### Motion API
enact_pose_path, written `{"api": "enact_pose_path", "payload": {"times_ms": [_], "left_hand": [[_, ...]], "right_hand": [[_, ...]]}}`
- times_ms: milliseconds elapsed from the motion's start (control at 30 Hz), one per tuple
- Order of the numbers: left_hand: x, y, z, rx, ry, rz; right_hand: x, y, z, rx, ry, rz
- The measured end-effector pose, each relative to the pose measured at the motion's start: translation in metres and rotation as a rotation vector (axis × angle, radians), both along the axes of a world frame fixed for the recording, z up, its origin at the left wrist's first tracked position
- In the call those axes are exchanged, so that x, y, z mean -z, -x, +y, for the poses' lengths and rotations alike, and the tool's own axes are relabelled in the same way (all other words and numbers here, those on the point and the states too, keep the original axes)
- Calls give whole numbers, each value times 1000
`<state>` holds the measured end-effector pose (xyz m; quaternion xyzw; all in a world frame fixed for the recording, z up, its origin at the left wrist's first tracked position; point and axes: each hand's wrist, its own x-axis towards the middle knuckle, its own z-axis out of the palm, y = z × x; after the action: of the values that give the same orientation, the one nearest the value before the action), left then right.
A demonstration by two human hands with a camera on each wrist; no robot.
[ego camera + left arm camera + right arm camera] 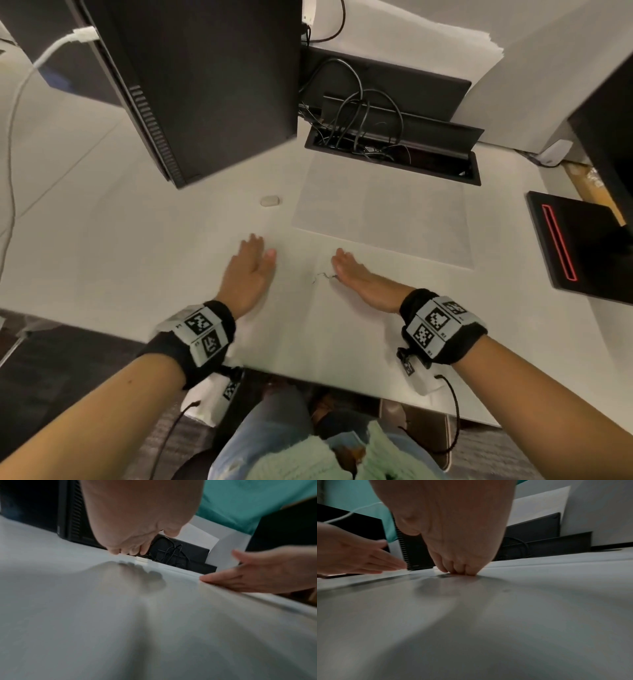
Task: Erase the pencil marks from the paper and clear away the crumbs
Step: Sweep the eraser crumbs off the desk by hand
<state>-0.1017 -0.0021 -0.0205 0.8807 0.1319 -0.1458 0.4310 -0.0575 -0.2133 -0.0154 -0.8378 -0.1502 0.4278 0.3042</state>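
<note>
A white sheet of paper [329, 325] lies near the desk's front edge, with a small pencil scribble [322, 275] at its middle. My left hand [253, 263] is flat with straight fingers at the sheet's left side, just above the surface in the left wrist view [126, 547], and holds nothing. My right hand [349, 270] stands on its edge right of the scribble, fingers straight, their tips touching the paper [458, 568]. A small whitish eraser [270, 200] lies on the desk beyond the left hand, apart from both hands.
A second sheet [380, 212] lies behind the first. A black monitor [205, 85] stands at the back left, an open cable box [394, 154] with wires behind the paper, and a black pad with a red outline [575, 246] to the right. The desk's front edge [308, 373] is near.
</note>
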Motion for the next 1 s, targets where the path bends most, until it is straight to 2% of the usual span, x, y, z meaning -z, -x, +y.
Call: {"api": "enact_pose_path", "payload": {"times_ms": [67, 133, 233, 367, 433, 500, 567, 633, 733, 833, 900, 1000], "left_hand": [[9, -4, 8, 28, -184, 70], [16, -5, 3, 81, -275, 117], [20, -2, -21, 205, -306, 122], [25, 1, -53, 383, -294, 88], [24, 3, -62, 453, -240, 84], [19, 5, -63, 470, -78, 90], [10, 8, -53, 359, 178, 78], [2, 11, -35, 176, 283, -12], [1, 9, -1, 21, 181, -94], [11, 4, 17, 118, -93, -7], [20, 3, 17, 242, -252, 39], [29, 8, 0, 425, -321, 35]], "right_hand": [[1, 10, 8, -48, -34, 56], [-4, 18, 7, 41, -121, 88], [-15, 15, -10, 256, -210, 28], [-16, 1, -36, 316, -127, -15], [-11, -1, -37, 300, -92, -4], [-6, -2, -30, 263, -69, 4], [-5, -3, -18, 210, -53, 8], [-6, -4, -4, 138, -36, 10], [-2, 1, 18, 18, -13, 51], [0, 14, 24, -1, -68, 109], [-7, 21, 16, 173, -155, 89], [-14, 24, -8, 457, -197, -56]]}}
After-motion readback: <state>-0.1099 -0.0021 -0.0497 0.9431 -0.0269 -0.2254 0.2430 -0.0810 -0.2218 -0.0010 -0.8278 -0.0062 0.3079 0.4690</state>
